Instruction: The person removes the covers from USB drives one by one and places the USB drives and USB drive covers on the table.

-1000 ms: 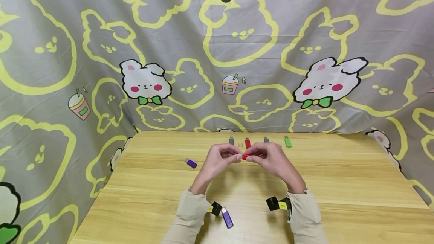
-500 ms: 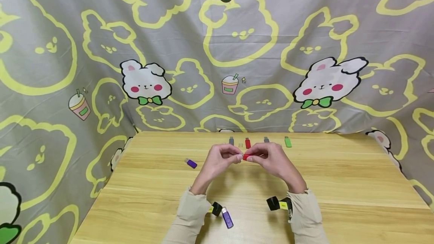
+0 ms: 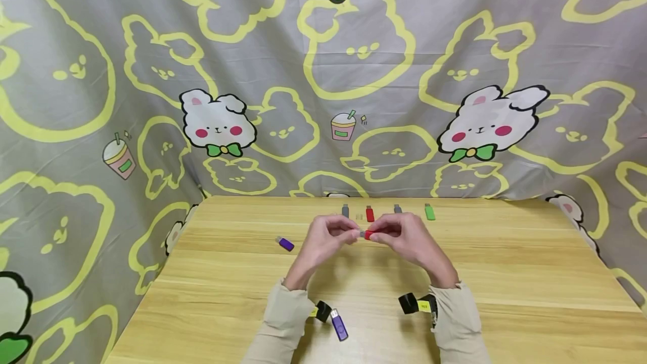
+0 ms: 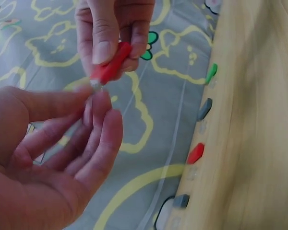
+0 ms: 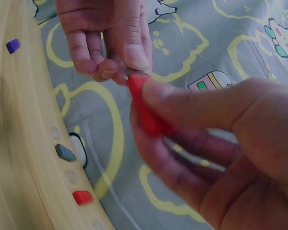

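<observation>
Above the table, my right hand (image 3: 408,237) pinches a red USB stick (image 3: 369,235) between thumb and forefinger. My left hand (image 3: 326,236) meets it from the other side, thumb and forefinger pinching a small clear cap at the plug end, mostly hidden by the fingertips. A short bit of metal plug (image 3: 362,233) shows between the two hands. In the left wrist view the red stick (image 4: 110,67) slants down toward the left fingertips, whose other fingers are loosely bent. The right wrist view shows the red body (image 5: 146,108) under the right thumb.
Along the table's back edge lie a grey USB stick (image 3: 345,210), a red one (image 3: 370,214), another grey one (image 3: 397,209) and a green one (image 3: 429,212). A clear cap (image 3: 358,217) lies among them. Purple sticks lie at left (image 3: 286,244) and in front (image 3: 339,324).
The red stick in my right hand has shifted slightly right, away from the left fingertips, and more of its metal plug shows between the hands. The sticks on the table have not moved.
</observation>
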`<state>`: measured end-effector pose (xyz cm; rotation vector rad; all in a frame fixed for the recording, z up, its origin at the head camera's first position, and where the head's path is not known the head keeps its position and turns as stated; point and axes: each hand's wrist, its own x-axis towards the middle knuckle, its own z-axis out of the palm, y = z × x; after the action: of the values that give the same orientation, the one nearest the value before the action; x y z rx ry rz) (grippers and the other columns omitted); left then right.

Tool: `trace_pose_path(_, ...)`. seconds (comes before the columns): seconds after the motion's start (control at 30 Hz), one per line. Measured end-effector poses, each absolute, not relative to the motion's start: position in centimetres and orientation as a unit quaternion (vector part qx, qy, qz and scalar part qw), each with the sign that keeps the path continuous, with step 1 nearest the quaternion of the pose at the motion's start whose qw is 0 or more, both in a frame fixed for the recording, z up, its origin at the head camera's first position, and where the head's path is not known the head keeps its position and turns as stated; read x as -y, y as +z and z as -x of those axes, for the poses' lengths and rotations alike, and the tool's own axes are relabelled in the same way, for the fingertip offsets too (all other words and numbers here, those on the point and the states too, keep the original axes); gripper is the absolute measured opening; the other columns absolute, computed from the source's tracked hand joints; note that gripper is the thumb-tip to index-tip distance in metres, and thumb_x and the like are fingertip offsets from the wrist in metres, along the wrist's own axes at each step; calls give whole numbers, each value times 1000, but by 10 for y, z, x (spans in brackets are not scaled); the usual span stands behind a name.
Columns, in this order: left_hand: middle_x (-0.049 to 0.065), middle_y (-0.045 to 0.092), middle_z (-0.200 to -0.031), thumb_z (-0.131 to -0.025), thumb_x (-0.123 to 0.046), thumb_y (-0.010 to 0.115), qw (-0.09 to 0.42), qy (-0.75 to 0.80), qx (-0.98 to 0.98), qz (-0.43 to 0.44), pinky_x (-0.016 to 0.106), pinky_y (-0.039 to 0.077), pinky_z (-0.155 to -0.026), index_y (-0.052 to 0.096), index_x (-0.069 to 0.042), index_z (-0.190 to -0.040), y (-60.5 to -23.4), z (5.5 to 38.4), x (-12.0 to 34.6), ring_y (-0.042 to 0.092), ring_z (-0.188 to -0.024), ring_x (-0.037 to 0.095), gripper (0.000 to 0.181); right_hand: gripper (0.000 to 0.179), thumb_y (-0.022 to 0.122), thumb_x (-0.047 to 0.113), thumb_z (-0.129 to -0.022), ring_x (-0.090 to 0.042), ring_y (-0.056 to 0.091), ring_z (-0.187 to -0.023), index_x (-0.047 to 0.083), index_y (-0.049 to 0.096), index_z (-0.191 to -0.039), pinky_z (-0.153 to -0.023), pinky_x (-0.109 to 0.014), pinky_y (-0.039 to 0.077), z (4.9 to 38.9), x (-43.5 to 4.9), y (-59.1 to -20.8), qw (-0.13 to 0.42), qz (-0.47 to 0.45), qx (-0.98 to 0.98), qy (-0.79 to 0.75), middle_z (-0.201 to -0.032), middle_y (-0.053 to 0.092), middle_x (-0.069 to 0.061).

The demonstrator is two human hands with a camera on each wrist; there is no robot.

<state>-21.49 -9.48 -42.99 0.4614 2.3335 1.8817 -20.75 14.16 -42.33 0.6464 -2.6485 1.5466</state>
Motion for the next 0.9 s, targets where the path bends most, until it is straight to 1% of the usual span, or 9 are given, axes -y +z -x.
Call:
trace_pose_path(0.13,16,75,-94,-92,1,74,13,642,-759,-106,34,62,-79,74,5,-103,-427,217,113,73,-84,35,12,9,81,4,-88,-27,71,-80,9,79,-95,-66,-24,58,206,-160,-424,13,-165,851,498,-91,75,-2)
trace_pose_path(0.17,18,75,-94,-92,1,74,10,649,-754,-100,33,62,-79,74,6,-103,-427,217,116,73,-85,38,12,10,81,4,-87,-28,71,-80,9,79,-95,-66,-24,58,206,-164,-424,15,-157,851,501,-91,75,-2)
trace_pose_path(0.27,20,75,-97,-93,-1,75,22,647,-753,-113,31,62,-79,73,7,-104,-427,220,120,73,-86,36,15,10,81,5,-88,-31,71,-82,8,79,-97,-67,-24,58,207,-170,-424,9,-156,847,508,-94,76,-5)
trace_pose_path(0.4,18,75,-95,-93,-3,75,42,632,-763,-129,30,62,-79,73,7,-105,-428,222,115,73,-84,28,16,17,80,7,-90,-27,71,-85,3,77,-106,-69,-24,58,210,-172,-426,1,-154,843,515,-101,76,-10)
trace_pose_path(0.57,20,75,-94,-92,0,74,31,631,-763,-138,29,62,-77,73,8,-104,-429,222,110,72,-86,39,14,21,74,7,-95,-22,69,-92,1,76,-115,-71,-22,56,215,-191,-435,30,-103,856,505,-107,76,-14)
trace_pose_path(0.63,21,74,-95,-93,0,74,31,631,-763,-138,30,62,-77,73,9,-104,-430,222,109,72,-87,41,14,21,73,8,-96,-16,69,-92,1,76,-116,-73,-19,55,216,-203,-441,47,-65,862,500,-108,76,-15)
trace_pose_path(0.73,19,75,-95,-93,-1,74,33,633,-763,-130,30,62,-78,74,6,-104,-431,223,110,71,-89,42,13,23,72,9,-96,-4,67,-85,-3,74,-117,-72,-16,53,217,-217,-450,69,10,858,508,-107,76,-17)
trace_pose_path(0.8,19,75,-96,-93,-1,74,30,637,-760,-124,30,62,-79,74,5,-103,-431,223,110,71,-90,44,12,26,73,9,-96,1,66,-79,-6,73,-118,-69,-16,53,217,-224,-455,76,55,848,522,-106,75,-20)
trace_pose_path(0.9,18,75,-96,-93,-2,75,24,642,-757,-120,32,62,-79,74,5,-103,-433,223,111,71,-90,44,12,30,74,11,-95,-1,65,-75,-7,72,-118,-64,-17,54,217,-229,-464,73,104,838,530,-106,74,-21)
